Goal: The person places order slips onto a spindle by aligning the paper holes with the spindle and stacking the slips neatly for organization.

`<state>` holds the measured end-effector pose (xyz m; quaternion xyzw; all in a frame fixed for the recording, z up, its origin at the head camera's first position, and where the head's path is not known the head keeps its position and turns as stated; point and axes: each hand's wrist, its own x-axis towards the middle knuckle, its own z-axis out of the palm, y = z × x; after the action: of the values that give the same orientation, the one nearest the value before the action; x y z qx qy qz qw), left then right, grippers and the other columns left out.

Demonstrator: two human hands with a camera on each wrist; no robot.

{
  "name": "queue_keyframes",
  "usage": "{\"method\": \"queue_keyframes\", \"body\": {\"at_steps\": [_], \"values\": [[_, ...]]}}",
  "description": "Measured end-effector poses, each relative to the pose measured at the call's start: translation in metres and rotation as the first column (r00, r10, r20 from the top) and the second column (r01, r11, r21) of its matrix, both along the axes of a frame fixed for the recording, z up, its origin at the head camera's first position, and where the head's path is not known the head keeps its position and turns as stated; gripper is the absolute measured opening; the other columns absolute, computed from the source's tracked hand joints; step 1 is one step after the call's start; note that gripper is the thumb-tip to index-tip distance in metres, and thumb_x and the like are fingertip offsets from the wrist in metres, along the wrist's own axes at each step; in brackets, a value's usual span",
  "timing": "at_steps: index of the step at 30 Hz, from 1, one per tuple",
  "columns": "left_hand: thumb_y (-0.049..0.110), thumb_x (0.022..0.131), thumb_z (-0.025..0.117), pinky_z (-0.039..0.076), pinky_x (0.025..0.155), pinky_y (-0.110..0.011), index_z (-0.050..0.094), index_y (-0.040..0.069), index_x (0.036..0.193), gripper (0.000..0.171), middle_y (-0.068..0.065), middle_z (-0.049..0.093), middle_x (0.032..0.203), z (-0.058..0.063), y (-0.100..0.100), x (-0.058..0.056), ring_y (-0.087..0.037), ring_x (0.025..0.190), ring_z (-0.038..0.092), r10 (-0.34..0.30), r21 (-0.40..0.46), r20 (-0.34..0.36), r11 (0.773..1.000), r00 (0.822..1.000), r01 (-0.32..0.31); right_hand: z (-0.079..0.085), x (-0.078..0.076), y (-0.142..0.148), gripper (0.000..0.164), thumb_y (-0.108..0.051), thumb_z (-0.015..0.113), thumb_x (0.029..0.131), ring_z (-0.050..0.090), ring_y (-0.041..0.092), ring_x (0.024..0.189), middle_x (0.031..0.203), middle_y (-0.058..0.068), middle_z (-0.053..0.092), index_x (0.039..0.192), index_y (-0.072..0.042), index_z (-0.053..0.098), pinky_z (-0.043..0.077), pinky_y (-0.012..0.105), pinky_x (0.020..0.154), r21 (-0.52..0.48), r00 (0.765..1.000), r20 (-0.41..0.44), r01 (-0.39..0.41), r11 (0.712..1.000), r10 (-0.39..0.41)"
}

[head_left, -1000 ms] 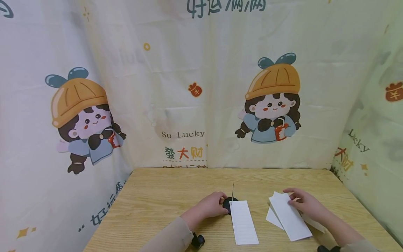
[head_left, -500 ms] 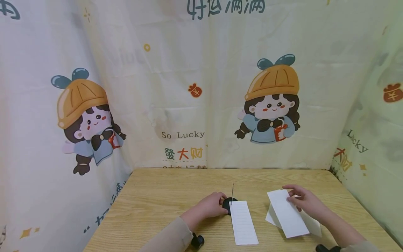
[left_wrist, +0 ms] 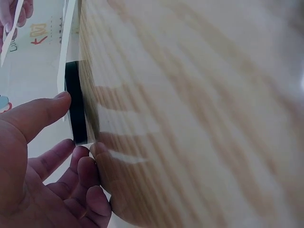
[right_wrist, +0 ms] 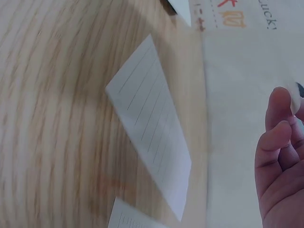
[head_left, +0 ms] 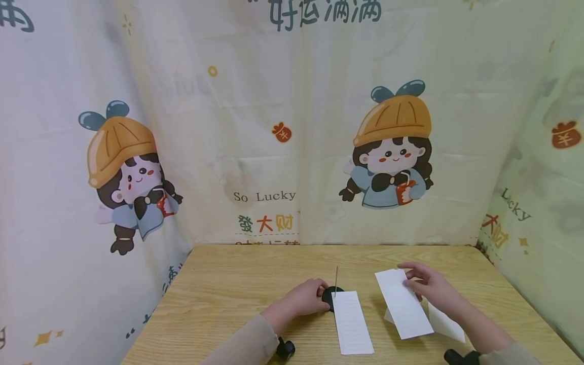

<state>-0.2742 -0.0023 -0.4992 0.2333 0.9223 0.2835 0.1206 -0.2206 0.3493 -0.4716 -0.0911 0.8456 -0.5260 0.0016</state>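
My left hand [head_left: 302, 300] holds the round black base of a bill spike [head_left: 327, 299] by its edge, thumb and fingers on either side. The thin metal pin stands upright. A lined white paper slip [head_left: 353, 325] sits on the spike's base and reaches toward me over the table. To the right, my right hand [head_left: 433, 290] pinches a white paper slip [head_left: 403, 305] near its upper edge, tilted above the table. Beneath it lie other slips, one partly covered and one farther right [head_left: 446, 324]. The left wrist view shows the black base [left_wrist: 77, 102] edge-on beside my thumb.
A wooden table [head_left: 242, 274] carries everything. Patterned curtains [head_left: 255, 126] hang behind it and on both sides. Black wrist cameras [head_left: 285, 350] are strapped near both sleeves. Lined slips [right_wrist: 152, 126] lie on the wood in the right wrist view.
My right hand has lifted the top slip off the others and moved it left toward the spike, uncovering the slip at the right. My left hand has stayed at the base.
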Motion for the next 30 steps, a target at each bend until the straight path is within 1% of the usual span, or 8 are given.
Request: {"method": "queue_keyframes", "body": {"at_steps": [3, 7, 10, 15, 19, 22, 25, 30], "values": [[0.028, 0.084, 0.08, 0.045, 0.08, -0.033, 0.063, 0.013, 0.118, 0.04, 0.004, 0.053, 0.092, 0.0, -0.001, 0.001, -0.014, 0.083, 0.05, 0.003, -0.001, 0.0, 1.0, 1.0, -0.003, 0.0, -0.002, -0.006, 0.049, -0.015, 0.066, 0.096, 0.06, 0.019, 0.07, 0.107, 0.019, 0.055, 0.139, 0.0, 0.048, 0.05, 0.032, 0.056, -0.002, 1.0, -0.008, -0.005, 1.0, 0.005], [0.03, 0.087, 0.076, 0.043, 0.076, -0.032, 0.064, 0.014, 0.117, 0.036, 0.005, 0.052, 0.088, -0.002, -0.001, 0.0, -0.014, 0.08, 0.05, 0.009, 0.007, -0.006, 1.0, 1.0, -0.009, 0.001, -0.002, -0.014, 0.049, -0.016, 0.067, 0.095, 0.06, 0.02, 0.073, 0.107, 0.018, 0.056, 0.138, -0.002, 0.049, 0.05, 0.031, 0.057, -0.005, 1.0, -0.002, 0.008, 1.0, -0.008], [0.03, 0.089, 0.075, 0.043, 0.074, -0.032, 0.064, 0.013, 0.116, 0.034, 0.005, 0.053, 0.087, -0.002, -0.002, -0.001, -0.014, 0.078, 0.05, 0.011, 0.019, -0.009, 1.0, 1.0, -0.011, 0.003, -0.003, -0.02, 0.049, -0.015, 0.067, 0.095, 0.059, 0.02, 0.072, 0.108, 0.019, 0.056, 0.139, -0.002, 0.048, 0.05, 0.031, 0.057, -0.02, 1.0, -0.005, -0.003, 1.0, 0.003], [0.031, 0.09, 0.073, 0.045, 0.074, -0.033, 0.064, 0.013, 0.119, 0.035, 0.005, 0.054, 0.09, -0.001, -0.006, -0.001, -0.013, 0.079, 0.051, 0.023, 0.028, -0.009, 0.999, 1.0, -0.022, 0.007, -0.004, -0.032, 0.05, -0.014, 0.067, 0.095, 0.058, 0.019, 0.068, 0.109, 0.019, 0.056, 0.139, 0.0, 0.047, 0.05, 0.032, 0.057, -0.048, 1.0, -0.009, -0.028, 0.998, 0.028], [0.033, 0.092, 0.071, 0.045, 0.073, -0.034, 0.064, 0.016, 0.121, 0.035, 0.005, 0.055, 0.094, 0.004, -0.007, 0.0, -0.013, 0.08, 0.051, 0.047, 0.043, -0.004, 0.998, 0.999, -0.047, 0.007, -0.007, -0.039, 0.051, -0.015, 0.067, 0.095, 0.056, 0.018, 0.066, 0.109, 0.019, 0.056, 0.139, 0.0, 0.046, 0.05, 0.032, 0.058, -0.064, 0.999, -0.008, -0.039, 0.997, 0.038], [0.033, 0.093, 0.07, 0.045, 0.072, -0.033, 0.064, 0.018, 0.122, 0.034, 0.006, 0.056, 0.097, 0.008, -0.007, 0.001, -0.012, 0.08, 0.051, 0.058, 0.056, -0.017, 0.997, 0.998, -0.057, 0.006, -0.009, -0.044, 0.05, -0.014, 0.066, 0.095, 0.056, 0.017, 0.066, 0.108, 0.019, 0.056, 0.139, 0.001, 0.046, 0.051, 0.032, 0.058, -0.083, 0.999, -0.02, -0.05, 0.995, 0.048], [0.033, 0.093, 0.069, 0.045, 0.069, -0.032, 0.063, 0.018, 0.123, 0.034, 0.007, 0.055, 0.098, 0.013, -0.008, 0.002, -0.012, 0.078, 0.051, 0.067, 0.074, -0.022, 0.995, 0.998, -0.065, 0.005, -0.01, -0.049, 0.049, -0.012, 0.066, 0.096, 0.057, 0.017, 0.066, 0.108, 0.018, 0.056, 0.138, 0.002, 0.046, 0.051, 0.031, 0.059, -0.094, 0.997, -0.039, -0.067, 0.993, 0.064], [0.033, 0.094, 0.069, 0.046, 0.06, -0.031, 0.062, 0.016, 0.124, 0.035, 0.007, 0.055, 0.098, 0.023, -0.008, 0.005, -0.014, 0.074, 0.052, 0.084, 0.133, -0.017, 0.988, 0.996, -0.081, 0.007, -0.01, -0.059, 0.049, -0.013, 0.066, 0.096, 0.058, 0.017, 0.069, 0.108, 0.018, 0.057, 0.138, 0.001, 0.046, 0.052, 0.032, 0.062, -0.12, 0.998, -0.029, -0.06, 0.991, 0.057]]}}
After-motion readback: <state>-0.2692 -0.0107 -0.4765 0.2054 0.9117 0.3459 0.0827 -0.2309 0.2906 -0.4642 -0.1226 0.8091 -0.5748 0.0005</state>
